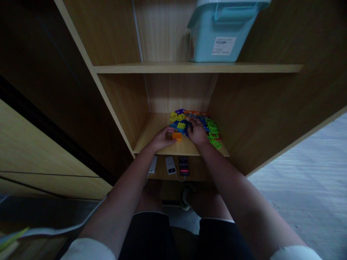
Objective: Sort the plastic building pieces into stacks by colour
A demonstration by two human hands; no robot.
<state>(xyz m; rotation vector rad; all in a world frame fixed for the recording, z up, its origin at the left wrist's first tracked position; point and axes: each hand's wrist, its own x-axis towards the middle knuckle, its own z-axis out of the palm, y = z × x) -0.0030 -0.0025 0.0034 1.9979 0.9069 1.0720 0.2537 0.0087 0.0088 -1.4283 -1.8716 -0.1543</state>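
Note:
A pile of coloured plastic interlocking pieces (pixel 195 121) lies on a wooden shelf (pixel 151 139), in yellow, blue, purple, orange and green. My left hand (pixel 162 139) rests on the shelf with fingers curled beside an orange piece (pixel 177 136), touching it. My right hand (pixel 197 133) lies palm down on the pile's middle, fingers bent over blue and yellow pieces; whether it grips one is hidden. A strip of green pieces (pixel 214 134) runs along the right side.
A light blue plastic bin (pixel 219 32) with a label stands on the shelf above. On the lower shelf lie a white power bank (pixel 170 165), a phone (pixel 184 166) with lit screen and another white device (pixel 153 164). Cabinet walls close in both sides.

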